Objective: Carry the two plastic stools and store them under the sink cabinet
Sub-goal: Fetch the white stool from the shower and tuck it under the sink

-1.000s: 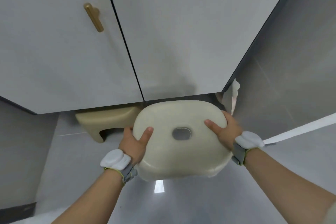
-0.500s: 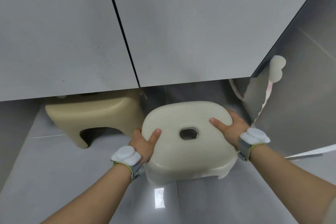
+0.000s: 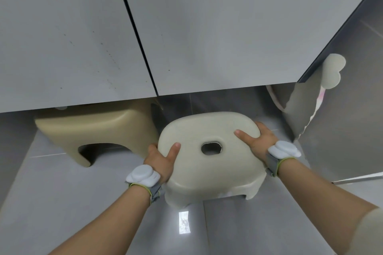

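I hold a pale cream plastic stool (image 3: 207, 170) with an oval hole in its seat, low over the grey floor in front of the sink cabinet (image 3: 186, 27). My left hand (image 3: 161, 161) grips its left edge, thumb on the seat. My right hand (image 3: 257, 138) grips its right edge. A second, tan stool (image 3: 99, 128) stands on the floor to the left, its back half under the cabinet's lower edge.
The cabinet's two grey doors are closed, with a dark gap between them. A shiny grey wall (image 3: 342, 130) rises on the right, with a pale object (image 3: 331, 70) against it. Glossy floor tiles (image 3: 83, 203) spread below my arms.
The view has dropped lower and closer to the cabinet's underside. The cream stool has gone down toward the floor, and more of the tan stool shows under the cabinet.
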Available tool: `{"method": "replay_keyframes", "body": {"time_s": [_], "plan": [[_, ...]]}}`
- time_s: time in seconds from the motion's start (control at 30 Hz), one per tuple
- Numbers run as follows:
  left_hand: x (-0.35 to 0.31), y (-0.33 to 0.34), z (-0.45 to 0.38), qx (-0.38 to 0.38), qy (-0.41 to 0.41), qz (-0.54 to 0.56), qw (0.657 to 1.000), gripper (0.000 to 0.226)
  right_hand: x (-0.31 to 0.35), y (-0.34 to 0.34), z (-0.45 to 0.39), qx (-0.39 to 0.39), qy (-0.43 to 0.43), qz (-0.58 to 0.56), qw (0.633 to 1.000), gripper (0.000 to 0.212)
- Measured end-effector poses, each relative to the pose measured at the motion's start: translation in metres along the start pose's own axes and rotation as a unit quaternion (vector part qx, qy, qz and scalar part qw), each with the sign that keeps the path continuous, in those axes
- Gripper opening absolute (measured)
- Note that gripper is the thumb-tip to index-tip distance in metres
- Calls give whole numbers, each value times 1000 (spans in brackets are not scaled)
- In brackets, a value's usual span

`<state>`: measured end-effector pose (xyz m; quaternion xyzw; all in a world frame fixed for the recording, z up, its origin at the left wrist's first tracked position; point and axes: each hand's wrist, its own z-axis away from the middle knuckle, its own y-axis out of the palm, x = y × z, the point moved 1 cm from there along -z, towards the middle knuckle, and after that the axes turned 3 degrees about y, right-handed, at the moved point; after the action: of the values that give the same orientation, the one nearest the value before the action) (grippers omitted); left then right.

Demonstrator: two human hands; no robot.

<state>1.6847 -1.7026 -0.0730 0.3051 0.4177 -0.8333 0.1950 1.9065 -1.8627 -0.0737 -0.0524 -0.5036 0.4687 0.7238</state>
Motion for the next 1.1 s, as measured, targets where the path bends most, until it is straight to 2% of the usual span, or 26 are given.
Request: {"method": "replay_keyframes", "body": {"time_s": [0.13,0.2,0.33,0.43,0.53,0.6,0.7,0.83,1.0,1.1], "plan": [[2,5,-3,-10,4,-19,1000,68,-1,1,-5,-11,-3,-7,1000,75],[1,5,-3,-31,30,-58,997,67,0,0,-5,-15,-9,2,1000,77],[-4,4,3,-88,190,-144,967,67,3,-1,-2,-41,-88,85,992,77],[-3,0,12,-62,264,-154,950,79,1,-5,4,-56,-131,100,985,71],[4,-1,26,4,272,-160,949,88,-8,-8,14,-48,-142,104,983,71],[8,3,32,36,269,-217,938,98,-18,-4,25,-31,-150,117,981,76],[9,8,33,47,257,-304,916,114,-27,7,37,-27,-154,116,981,81],[6,11,33,59,246,-306,918,124,-24,9,34,-30,-149,82,985,82],[-3,10,19,49,252,-290,922,124,-15,9,22,-30,-154,75,985,82],[-10,8,7,39,254,-277,926,117,-3,11,10,-23,-157,84,984,82]]}}
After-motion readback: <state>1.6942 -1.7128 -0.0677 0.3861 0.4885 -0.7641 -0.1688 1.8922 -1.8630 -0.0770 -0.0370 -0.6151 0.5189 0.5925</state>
